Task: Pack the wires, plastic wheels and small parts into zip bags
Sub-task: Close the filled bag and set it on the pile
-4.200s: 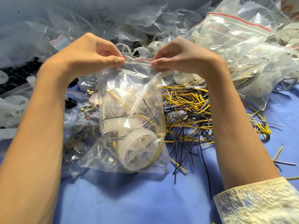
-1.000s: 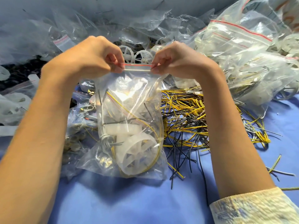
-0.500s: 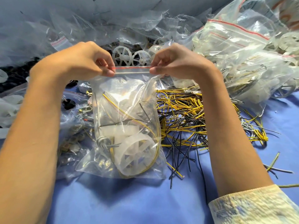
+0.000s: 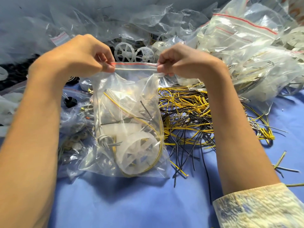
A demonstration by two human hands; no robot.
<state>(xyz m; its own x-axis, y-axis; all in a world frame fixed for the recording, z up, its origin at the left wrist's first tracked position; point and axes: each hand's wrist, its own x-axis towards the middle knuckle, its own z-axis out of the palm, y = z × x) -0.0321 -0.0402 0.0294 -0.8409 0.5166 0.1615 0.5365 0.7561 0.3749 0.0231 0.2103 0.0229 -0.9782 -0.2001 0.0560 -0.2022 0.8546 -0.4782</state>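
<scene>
- The left hand [image 4: 79, 55] grips one end of the zip bag [image 4: 131, 83] by its red-lined strip [image 4: 135, 66], fingers [image 4: 107, 67] pinched tight on it.
- Below those fingers, to their left, lie film bags of small parts [image 4: 74, 135] and a loose black piece [image 4: 69, 101]. They crowd the bag's side and could be dragged along with it.
- The bag hangs from both sets of fingers, its bottom resting on the blue surface [image 4: 131, 203]. Low inside sits a plastic wheel [image 4: 139, 153] with yellow and grey wires.
- I can't tell whether the strip is sealed along its whole length. Any unpressed stretch would let the contents slip out once the bag is tipped.
- A dark wire end inside points up toward the fingers. Caught in the seal, it would hold the strip open.
- Just beyond the strip stand loose wheels [image 4: 125, 51].
- The right hand [image 4: 185, 61] pinches the other end.
- Under the right fingers [image 4: 162, 68] a pile of wires [image 4: 184, 112] presses against the bag and may snag it.
- Farther right heap filled bags [image 4: 246, 46].
</scene>
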